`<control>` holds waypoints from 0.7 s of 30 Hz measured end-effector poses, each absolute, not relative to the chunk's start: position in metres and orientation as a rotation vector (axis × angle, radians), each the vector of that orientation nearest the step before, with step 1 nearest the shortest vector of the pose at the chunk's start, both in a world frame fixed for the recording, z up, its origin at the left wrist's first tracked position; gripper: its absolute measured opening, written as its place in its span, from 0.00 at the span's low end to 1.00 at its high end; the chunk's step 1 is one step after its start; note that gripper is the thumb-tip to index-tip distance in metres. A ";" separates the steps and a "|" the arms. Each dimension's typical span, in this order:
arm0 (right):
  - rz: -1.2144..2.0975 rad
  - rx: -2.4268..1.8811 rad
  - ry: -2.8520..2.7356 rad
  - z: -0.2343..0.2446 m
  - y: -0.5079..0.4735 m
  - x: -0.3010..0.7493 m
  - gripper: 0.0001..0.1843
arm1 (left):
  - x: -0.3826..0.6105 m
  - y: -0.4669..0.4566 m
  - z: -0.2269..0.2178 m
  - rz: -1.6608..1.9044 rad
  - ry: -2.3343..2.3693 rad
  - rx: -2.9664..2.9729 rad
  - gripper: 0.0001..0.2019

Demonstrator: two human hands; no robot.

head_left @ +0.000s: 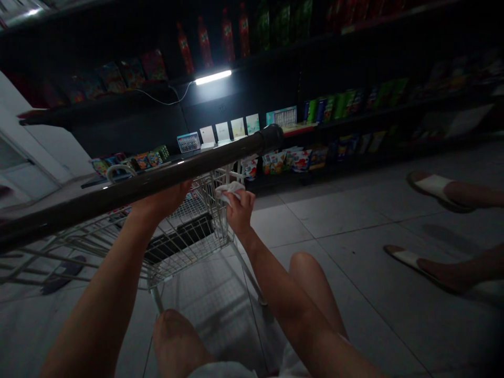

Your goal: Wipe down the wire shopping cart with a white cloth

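A shopping cart (185,262) of pale wire with a dark handle bar (118,189) stands tilted across the view before me. My right hand (240,210) is closed on a white cloth (231,188), pressed to the wire at the right side of the cart. Below the handle bar, my left hand (163,203) reaches into the cart's near end; the bar covers its fingers, so what it grips, if anything, is hidden. A black panel (179,239) sits in the cart's wire end, beneath my hands.
Dark store shelves (252,89) carry red bottles (205,42), boxes and snack bags (291,160). A lit tube lamp (213,77) hangs there with a cable. Another person's feet in sandals (433,186) are on the tiled floor (346,252) at right.
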State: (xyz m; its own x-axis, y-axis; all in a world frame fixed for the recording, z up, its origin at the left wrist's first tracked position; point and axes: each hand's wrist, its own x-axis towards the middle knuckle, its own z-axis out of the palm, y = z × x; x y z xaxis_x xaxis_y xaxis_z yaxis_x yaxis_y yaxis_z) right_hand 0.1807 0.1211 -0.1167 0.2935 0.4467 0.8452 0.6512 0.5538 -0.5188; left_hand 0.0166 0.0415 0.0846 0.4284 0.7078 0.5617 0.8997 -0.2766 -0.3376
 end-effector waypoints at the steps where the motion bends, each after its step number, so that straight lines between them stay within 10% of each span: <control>1: -0.150 -1.106 -1.383 -0.133 0.123 0.178 0.17 | 0.018 0.041 0.085 -0.385 -1.356 -2.037 0.26; 21: 0.153 -1.186 -1.177 -0.244 0.147 0.161 0.19 | 0.032 0.041 0.084 -0.482 -1.473 -2.070 0.27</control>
